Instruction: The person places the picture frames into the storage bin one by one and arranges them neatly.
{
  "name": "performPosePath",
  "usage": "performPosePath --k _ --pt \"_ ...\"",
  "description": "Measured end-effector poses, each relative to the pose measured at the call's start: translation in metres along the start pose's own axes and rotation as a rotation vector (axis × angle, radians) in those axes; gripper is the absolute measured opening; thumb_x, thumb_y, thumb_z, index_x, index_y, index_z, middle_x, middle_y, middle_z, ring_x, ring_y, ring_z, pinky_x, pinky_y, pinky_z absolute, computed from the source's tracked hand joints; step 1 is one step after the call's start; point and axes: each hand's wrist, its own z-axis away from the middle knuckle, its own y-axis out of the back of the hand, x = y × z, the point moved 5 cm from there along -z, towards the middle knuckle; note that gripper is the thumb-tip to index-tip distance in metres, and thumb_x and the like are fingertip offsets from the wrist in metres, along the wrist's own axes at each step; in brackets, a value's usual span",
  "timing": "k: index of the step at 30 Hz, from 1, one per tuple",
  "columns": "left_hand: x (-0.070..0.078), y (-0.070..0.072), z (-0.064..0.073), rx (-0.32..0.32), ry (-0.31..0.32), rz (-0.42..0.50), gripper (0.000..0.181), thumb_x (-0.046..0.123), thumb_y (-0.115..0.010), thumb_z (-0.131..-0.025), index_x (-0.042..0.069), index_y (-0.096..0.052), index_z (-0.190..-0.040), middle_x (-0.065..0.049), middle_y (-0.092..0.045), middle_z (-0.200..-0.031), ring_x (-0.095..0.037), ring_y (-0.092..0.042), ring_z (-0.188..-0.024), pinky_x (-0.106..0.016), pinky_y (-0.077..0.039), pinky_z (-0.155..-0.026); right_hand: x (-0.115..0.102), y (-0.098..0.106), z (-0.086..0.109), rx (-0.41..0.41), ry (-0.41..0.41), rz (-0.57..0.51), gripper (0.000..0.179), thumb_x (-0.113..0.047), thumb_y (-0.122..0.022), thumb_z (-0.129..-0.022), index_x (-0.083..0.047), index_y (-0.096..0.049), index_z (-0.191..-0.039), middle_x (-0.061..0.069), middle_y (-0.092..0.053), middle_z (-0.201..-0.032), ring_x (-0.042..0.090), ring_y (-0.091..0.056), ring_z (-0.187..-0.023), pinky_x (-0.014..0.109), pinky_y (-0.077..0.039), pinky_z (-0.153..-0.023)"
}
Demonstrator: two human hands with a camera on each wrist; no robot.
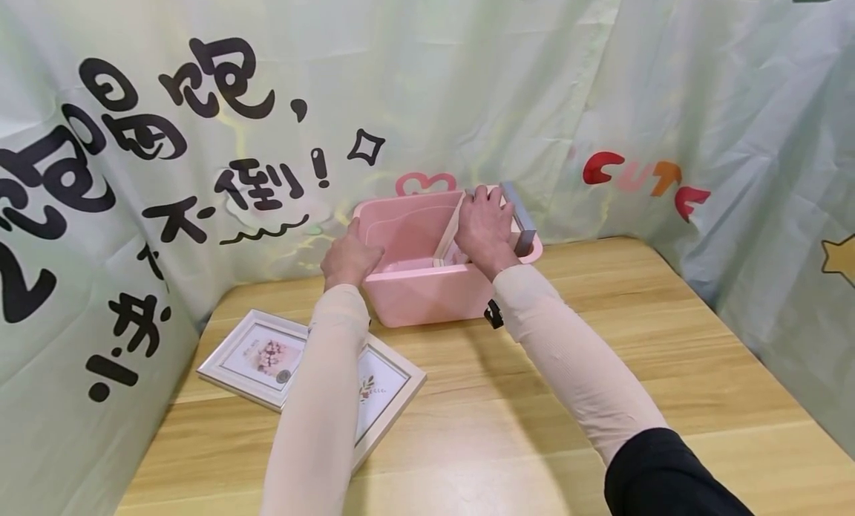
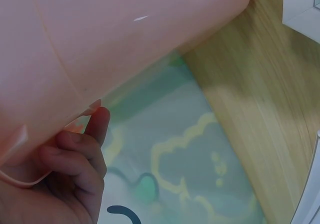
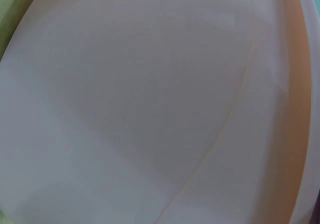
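By the back edge of the counter (image 1: 601, 286), the left hand (image 1: 350, 258) grips the bin (image 1: 427, 299), curled fingers (image 2: 80, 156) clear only in the left wrist view; inside, the right hand (image 1: 485, 226) holds a frame (image 1: 449, 234) by its top.

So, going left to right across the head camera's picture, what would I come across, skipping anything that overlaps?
Picture frame with pink flowers → left hand → right hand → colourful "CUTE" lettering → yellow star at the right edge.
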Motion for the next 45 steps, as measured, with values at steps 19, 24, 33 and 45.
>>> performPosePath --k 19,24,33,45 --pt "-0.001 0.000 0.001 -0.008 -0.007 0.024 0.084 0.044 -0.054 -0.085 0.025 -0.015 -0.156 -0.025 -0.057 -0.130 -0.039 -0.060 -0.106 -0.054 -0.049 -0.089 0.002 0.005 0.019 0.068 0.067 -0.141 0.053 -0.032 -0.056 -0.088 -0.015 -0.048 -0.138 0.017 -0.048 -0.135 0.037 -0.040 -0.123 0.056 -0.035 -0.090" --pt "-0.001 0.001 0.003 -0.004 -0.015 0.037 0.083 0.043 -0.055 -0.085 0.024 -0.016 -0.156 -0.025 -0.057 -0.128 -0.039 -0.060 -0.104 -0.054 -0.049 -0.090 0.010 0.004 0.030 0.105 0.065 -0.188 0.060 -0.044 -0.058 -0.088 -0.020 -0.045 -0.142 0.015 -0.045 -0.142 0.035 -0.038 -0.131 0.058 -0.031 -0.094" --pt "0.001 0.001 0.003 0.003 -0.021 0.024 0.083 0.044 -0.054 -0.085 0.024 -0.018 -0.156 -0.025 -0.058 -0.129 -0.040 -0.060 -0.107 -0.053 -0.049 -0.089 0.029 0.005 0.048 0.147 0.057 -0.259 0.083 -0.061 -0.060 -0.082 -0.032 -0.027 -0.153 0.013 -0.034 -0.153 0.032 -0.027 -0.142 0.066 -0.017 -0.107" --pt "0.001 0.000 0.002 -0.007 -0.032 0.021 0.083 0.045 -0.054 -0.084 0.024 -0.017 -0.156 -0.024 -0.061 -0.120 -0.036 -0.061 -0.097 -0.049 -0.050 -0.082 0.068 -0.012 0.070 0.183 -0.106 -0.491 0.111 -0.071 -0.068 -0.070 -0.022 -0.015 -0.156 0.011 -0.022 -0.159 0.034 -0.024 -0.144 0.066 -0.020 -0.108"
